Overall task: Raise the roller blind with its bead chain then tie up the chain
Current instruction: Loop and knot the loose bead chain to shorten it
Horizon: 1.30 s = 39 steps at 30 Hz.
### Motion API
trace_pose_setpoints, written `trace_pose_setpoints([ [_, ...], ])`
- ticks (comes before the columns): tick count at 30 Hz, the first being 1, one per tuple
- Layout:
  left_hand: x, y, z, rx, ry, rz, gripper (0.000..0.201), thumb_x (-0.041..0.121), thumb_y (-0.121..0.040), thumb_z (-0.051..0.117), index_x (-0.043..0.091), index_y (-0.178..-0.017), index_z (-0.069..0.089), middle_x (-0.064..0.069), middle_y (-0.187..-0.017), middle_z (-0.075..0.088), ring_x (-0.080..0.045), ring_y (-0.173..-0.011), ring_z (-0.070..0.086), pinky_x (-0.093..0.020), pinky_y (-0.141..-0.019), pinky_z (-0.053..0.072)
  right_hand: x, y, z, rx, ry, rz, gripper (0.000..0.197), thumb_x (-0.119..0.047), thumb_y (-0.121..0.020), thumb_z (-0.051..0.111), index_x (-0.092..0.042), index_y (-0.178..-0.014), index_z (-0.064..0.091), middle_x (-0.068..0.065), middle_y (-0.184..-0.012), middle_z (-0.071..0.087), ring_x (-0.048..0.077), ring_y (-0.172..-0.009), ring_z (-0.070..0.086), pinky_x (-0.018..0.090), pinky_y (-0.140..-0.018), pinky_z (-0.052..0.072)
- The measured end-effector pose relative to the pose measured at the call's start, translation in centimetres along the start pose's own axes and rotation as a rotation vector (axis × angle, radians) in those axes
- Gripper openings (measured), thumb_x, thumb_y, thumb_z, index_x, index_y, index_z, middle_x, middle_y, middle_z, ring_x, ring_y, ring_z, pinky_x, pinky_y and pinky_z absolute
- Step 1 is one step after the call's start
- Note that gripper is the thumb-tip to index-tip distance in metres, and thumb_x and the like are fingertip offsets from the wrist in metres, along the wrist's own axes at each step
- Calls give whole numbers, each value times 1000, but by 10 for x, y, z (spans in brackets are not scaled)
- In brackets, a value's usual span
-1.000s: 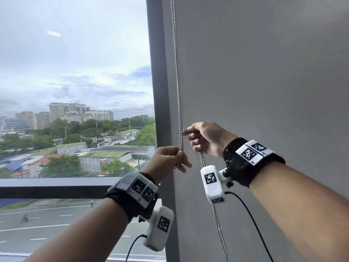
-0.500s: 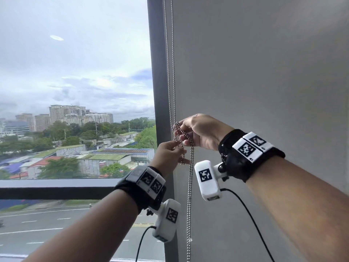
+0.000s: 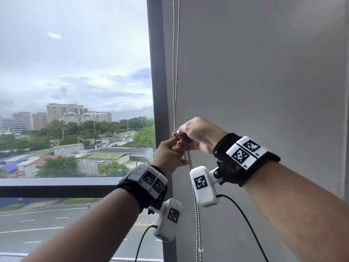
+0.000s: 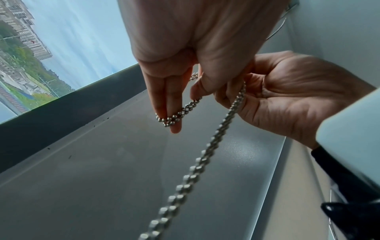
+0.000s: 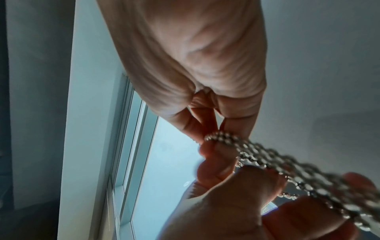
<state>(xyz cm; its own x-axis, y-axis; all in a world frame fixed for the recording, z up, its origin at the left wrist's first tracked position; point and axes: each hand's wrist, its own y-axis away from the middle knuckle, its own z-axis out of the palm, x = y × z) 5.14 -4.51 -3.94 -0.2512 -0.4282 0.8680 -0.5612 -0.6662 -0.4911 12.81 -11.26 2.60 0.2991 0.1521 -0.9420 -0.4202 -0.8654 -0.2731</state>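
The metal bead chain [image 3: 176, 72] hangs down beside the dark window frame [image 3: 156, 91] to my two hands. My left hand [image 3: 176, 146] pinches a small loop of chain [image 4: 170, 118] between thumb and fingertips. Just above and to the right, my right hand [image 3: 181, 133] pinches the same bunch of chain [image 5: 220, 136] with curled fingers. The hands touch each other. Below them the doubled chain [image 3: 196, 214] hangs slack. In the right wrist view the left hand [image 5: 226, 203] lies under the chain. The window pane [image 3: 75, 72] is uncovered; no blind fabric shows over it.
A flat grey surface [image 3: 264, 72] fills the right side behind the chain. A dark horizontal rail [image 3: 56, 188] crosses the window low down. Black cables [image 3: 245, 220] hang from both wrist cameras near the slack chain.
Both hands have risen and closed together. The chain, held as separate strands a second ago, is now gathered into a loop between the fingertips, and the slack hangs doubled.
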Motion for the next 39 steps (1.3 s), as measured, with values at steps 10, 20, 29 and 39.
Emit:
trace_pose_setpoints([
  [10,0,0,-2,-13,171,-67,30,-10,-85,52,2,-113,57,-29,-94,57,-30,-60,63,-33,-56,60,14,3,-3,75,186,-107,25,-18,-81,77,-10,-104,72,6,-81,69,10,-63,56,20,-47,43],
  [20,4,-1,-8,-68,228,-73,25,-3,-87,53,-6,-112,57,-24,-99,63,-27,-67,71,-53,-75,55,22,-5,0,89,104,-137,19,-8,-83,74,-2,-101,71,15,-79,69,20,-60,61,36,-66,57],
  [29,9,-2,-15,-130,324,-99,36,-7,-89,45,7,-119,57,-23,-86,63,-32,-61,68,-52,-70,57,27,-5,-6,-20,-31,-73,28,12,-91,41,-10,-95,57,16,-71,65,22,-49,62,36,-52,58],
  [39,11,-2,-13,-191,414,-193,73,-24,-82,34,20,-140,39,-25,-131,52,-30,-59,69,-51,-62,56,30,-13,-12,-238,-53,36,8,-5,-89,64,-4,-82,67,10,-62,68,18,-46,65,29,-47,59],
])
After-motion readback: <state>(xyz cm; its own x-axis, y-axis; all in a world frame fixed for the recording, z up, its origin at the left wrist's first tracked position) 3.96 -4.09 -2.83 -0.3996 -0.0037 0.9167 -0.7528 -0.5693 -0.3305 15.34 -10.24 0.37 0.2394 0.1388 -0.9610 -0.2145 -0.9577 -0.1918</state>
